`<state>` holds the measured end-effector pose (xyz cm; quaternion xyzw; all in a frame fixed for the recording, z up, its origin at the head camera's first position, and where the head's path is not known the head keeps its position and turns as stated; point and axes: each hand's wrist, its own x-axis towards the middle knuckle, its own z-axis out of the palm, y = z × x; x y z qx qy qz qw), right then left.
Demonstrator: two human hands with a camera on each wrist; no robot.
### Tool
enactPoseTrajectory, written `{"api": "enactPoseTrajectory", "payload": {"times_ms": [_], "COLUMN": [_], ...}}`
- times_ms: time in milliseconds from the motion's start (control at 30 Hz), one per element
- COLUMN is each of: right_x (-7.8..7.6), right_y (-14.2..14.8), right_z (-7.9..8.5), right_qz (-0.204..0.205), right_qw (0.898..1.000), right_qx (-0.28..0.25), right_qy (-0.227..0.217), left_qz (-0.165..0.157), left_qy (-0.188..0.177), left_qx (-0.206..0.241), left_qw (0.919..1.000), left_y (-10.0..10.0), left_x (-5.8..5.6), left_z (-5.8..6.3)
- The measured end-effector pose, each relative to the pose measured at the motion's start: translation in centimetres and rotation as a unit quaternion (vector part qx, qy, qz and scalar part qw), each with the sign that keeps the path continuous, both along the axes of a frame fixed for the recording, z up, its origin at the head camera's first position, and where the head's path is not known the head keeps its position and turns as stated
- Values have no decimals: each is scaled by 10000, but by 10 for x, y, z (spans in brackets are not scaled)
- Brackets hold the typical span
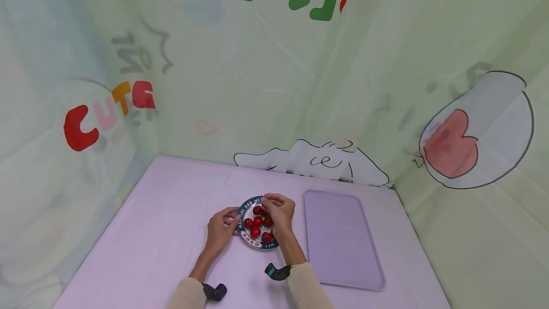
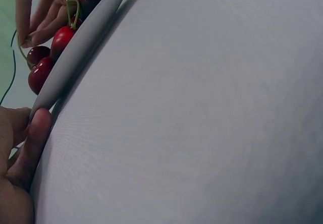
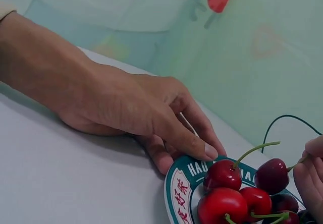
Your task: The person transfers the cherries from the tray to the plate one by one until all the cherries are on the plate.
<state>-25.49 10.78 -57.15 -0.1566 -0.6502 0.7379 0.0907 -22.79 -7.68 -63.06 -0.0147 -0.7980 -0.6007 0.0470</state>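
A round plate [image 1: 247,239] with a lettered dark green rim lies on the table, bearing several red cherries [image 1: 258,221] with green stems. At its left edge my left hand [image 1: 220,229] holds the rim, thumb on top and fingers against the side, as the right wrist view shows. Over the plate's right part, my right hand [image 1: 281,214] pinches the thin stem of a dark red cherry [image 3: 272,176] between thumb and fingertip. That cherry is close above or against the others; I cannot tell if it touches them. My right hand covers part of the plate in the head view.
To the right of the plate lies a shallow purple tray [image 1: 343,237]. The pale table [image 1: 180,204] runs back to a printed curtain [image 1: 257,85], which also hangs along both sides. A dark wrist device [image 1: 278,272] is on each arm.
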Motion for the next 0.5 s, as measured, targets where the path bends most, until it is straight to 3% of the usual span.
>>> {"api": "enactPoseTrajectory", "payload": {"times_ms": [200,500], "right_x": [1,4], "right_y": [-6,-10], "right_z": [0,2], "right_qz": [56,71], "right_qw": [9980,9936], "right_qx": [623,1114], "right_qy": [-116,-182], "left_qz": [-19,-13], "left_qy": [-15,-42], "left_qx": [34,-61], "left_qw": [10000,10000], "left_y": [0,0], "left_x": [0,-1], "left_z": [0,-3]}}
